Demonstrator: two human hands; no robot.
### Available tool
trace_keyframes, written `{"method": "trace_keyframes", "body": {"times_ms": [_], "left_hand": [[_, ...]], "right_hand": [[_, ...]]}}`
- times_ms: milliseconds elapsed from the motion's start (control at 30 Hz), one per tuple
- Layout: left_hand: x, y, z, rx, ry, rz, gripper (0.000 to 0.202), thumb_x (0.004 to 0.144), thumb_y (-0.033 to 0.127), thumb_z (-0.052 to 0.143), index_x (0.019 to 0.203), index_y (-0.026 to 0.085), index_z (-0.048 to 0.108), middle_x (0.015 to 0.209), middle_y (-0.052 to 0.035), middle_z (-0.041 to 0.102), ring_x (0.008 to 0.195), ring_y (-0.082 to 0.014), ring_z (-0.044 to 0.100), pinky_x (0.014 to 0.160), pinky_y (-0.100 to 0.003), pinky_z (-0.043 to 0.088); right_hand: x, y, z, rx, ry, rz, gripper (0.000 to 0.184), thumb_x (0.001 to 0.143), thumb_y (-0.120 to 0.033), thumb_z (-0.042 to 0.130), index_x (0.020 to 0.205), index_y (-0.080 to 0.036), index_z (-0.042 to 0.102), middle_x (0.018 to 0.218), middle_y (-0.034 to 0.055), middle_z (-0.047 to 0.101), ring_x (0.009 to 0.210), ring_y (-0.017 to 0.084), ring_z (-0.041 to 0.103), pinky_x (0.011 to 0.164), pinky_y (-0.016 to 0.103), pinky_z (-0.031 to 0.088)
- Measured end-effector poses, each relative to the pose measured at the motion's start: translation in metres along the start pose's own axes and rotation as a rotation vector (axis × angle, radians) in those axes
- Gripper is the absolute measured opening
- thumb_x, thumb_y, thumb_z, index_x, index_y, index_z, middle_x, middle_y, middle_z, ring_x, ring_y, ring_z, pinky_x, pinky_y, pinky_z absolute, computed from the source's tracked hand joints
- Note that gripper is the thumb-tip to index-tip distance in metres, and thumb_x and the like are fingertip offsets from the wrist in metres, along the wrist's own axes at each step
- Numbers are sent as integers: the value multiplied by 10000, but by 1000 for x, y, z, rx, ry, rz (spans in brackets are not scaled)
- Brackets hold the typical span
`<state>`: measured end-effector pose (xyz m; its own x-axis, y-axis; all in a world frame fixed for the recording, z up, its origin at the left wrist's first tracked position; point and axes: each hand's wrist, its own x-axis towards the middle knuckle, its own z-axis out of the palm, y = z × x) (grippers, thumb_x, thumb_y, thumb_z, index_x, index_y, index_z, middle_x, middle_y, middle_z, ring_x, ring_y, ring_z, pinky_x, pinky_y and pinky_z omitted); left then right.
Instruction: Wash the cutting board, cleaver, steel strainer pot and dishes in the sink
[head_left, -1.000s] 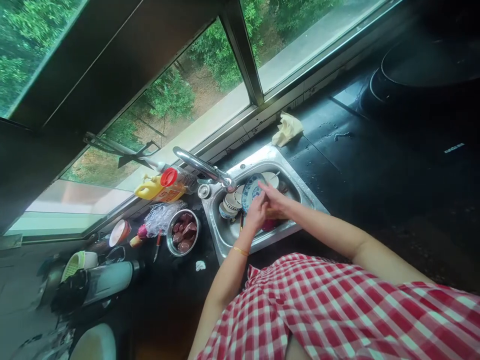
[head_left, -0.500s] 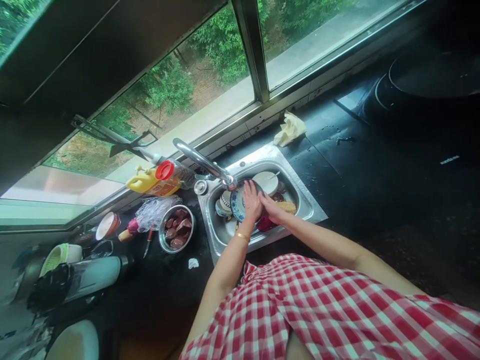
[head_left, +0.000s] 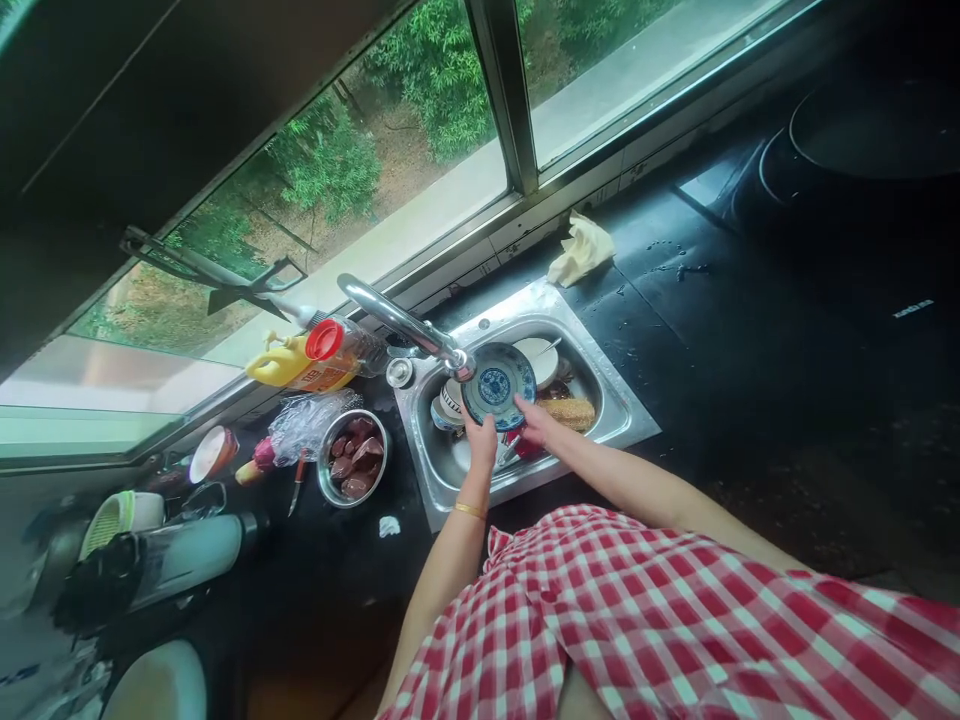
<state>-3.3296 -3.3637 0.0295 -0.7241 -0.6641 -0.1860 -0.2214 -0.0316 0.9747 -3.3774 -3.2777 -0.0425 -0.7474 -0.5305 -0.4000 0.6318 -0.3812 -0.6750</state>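
Observation:
Under the faucet (head_left: 405,325), a blue-and-white patterned plate (head_left: 496,384) is held over the sink (head_left: 442,480), its decorated face toward me. My left hand (head_left: 480,436) grips the near left rim, thumb on top. My right hand (head_left: 531,418) is closed on the near right rim. Fingers under the plate are hidden. Beside it in the basin stand a white bowl (head_left: 540,358) with a utensil in it and striped cups or bowls (head_left: 448,405). A yellowish sponge-like piece (head_left: 570,412) and something red (head_left: 525,445) lie below my right hand.
Left of the sink stand a metal bowl (head_left: 322,470) of dark red chunks, a knife (head_left: 297,485), a yellow bottle (head_left: 289,365) and a red-lidded jar (head_left: 325,340). A crumpled cloth (head_left: 581,250) lies at the back right. A dark stove or pan (head_left: 877,140) is far right.
My left hand has moved from the plate's face down to its near rim, uncovering the pattern. My right hand has shifted slightly lower along the edge.

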Motion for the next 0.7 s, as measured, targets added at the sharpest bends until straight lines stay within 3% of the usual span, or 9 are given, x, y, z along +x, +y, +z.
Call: {"method": "trace_keyframes", "body": {"times_ms": [100, 200, 267, 367, 467, 600, 700], "left_hand": [[11, 32, -11, 80, -175, 32, 629, 613, -59, 565, 1170, 228, 620, 1315, -17, 567, 1351, -189, 369, 1166, -299, 156], [23, 65, -11, 188, -433, -36, 572, 584, -96, 530, 1030, 223, 693, 1232, -24, 627, 1348, -237, 377, 1172, -360, 126], [26, 77, 1, 271, -463, -97, 520, 587, -95, 535, 944, 238, 712, 1099, -28, 687, 1339, -269, 388, 1166, -419, 119], [33, 81, 24, 289, -410, -141, 438, 600, -90, 543, 843, 229, 719, 904, -47, 715, 1335, -278, 393, 1163, -432, 127], [46, 76, 37, 142, -450, -135, 420, 603, -96, 553, 867, 186, 718, 936, -57, 712, 1270, -257, 470, 1156, -373, 206], [52, 49, 45, -62, -389, -130, 396, 683, 36, 639, 1051, 179, 665, 1048, -46, 693, 1142, -218, 559, 1082, -373, 352], [37, 12, 56, -127, -466, -369, 323, 763, 237, 653, 1075, 155, 630, 998, -82, 695, 983, -225, 633, 937, -419, 475]], "right_hand": [[14, -24, -16, -353, 77, -60, 505, 834, -601, 418, 856, -144, 633, 751, 113, 696, 782, 261, 664, 717, 454, 541], [24, -60, -31, -592, 90, -146, 298, 773, -434, 554, 772, -158, 665, 801, 82, 703, 871, 263, 641, 833, 429, 500], [22, -80, -34, -794, -44, -279, 165, 706, -265, 592, 797, -171, 692, 873, 69, 713, 929, 267, 628, 898, 409, 465], [7, -98, -35, -1070, -223, -513, 315, 683, -149, 536, 948, -175, 705, 1023, 86, 703, 999, 268, 616, 932, 390, 442], [-7, -106, -45, -994, -73, -629, 295, 761, -224, 511, 981, -179, 703, 1081, 88, 688, 1035, 256, 602, 959, 383, 425], [-1, -103, -55, -558, 292, -637, 325, 823, -405, 484, 932, -178, 688, 943, 60, 700, 928, 221, 609, 906, 379, 454], [11, -98, -54, -268, 492, -598, 396, 818, -487, 476, 928, -153, 659, 838, 47, 686, 828, 190, 602, 819, 361, 487]]}}
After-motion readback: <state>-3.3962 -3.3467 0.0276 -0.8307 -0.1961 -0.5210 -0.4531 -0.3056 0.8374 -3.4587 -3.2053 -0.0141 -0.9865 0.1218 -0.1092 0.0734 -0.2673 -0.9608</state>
